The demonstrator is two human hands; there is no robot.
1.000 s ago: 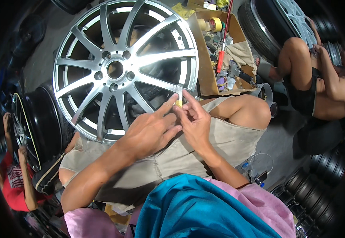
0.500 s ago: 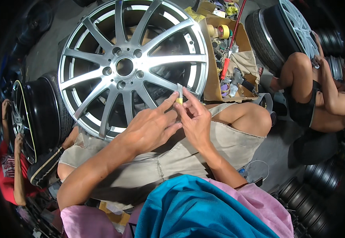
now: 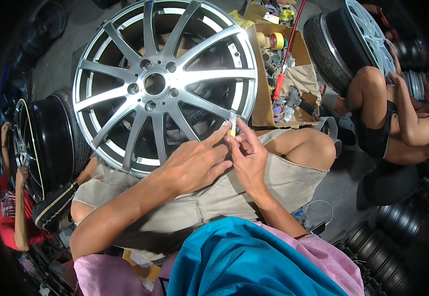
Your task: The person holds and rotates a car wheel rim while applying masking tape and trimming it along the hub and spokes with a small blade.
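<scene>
A silver multi-spoke wheel rim (image 3: pixel 130 90) lies face up in front of my knees. Just by its lower right edge, my right hand (image 3: pixel 249 155) pinches a small flat strip (image 3: pixel 232 126), whitish with a yellow lower end, between thumb and fingers. The strip's exact kind is too small to tell. From the left, my left hand (image 3: pixel 197 163) reaches across with its index fingertip against the strip; its thumb points toward the right hand and the other fingers are bent. The strip's upper tip overlaps the rim's edge; whether it touches the metal I cannot tell.
Right of the rim stands a cardboard box (image 3: pixel 261 106) holding tape rolls, cloth and a red-handled tool (image 3: pixel 279 86). Co-workers sit on both sides with other wheels, a tyred one (image 3: pixel 330 44) at right and another (image 3: pixel 51 143) at left. Dark rims (image 3: pixel 377 249) are stacked lower right.
Both hands and the strip have shifted slightly right and down, toward the rim's outer edge. The rim itself looks nearly unmoved.
</scene>
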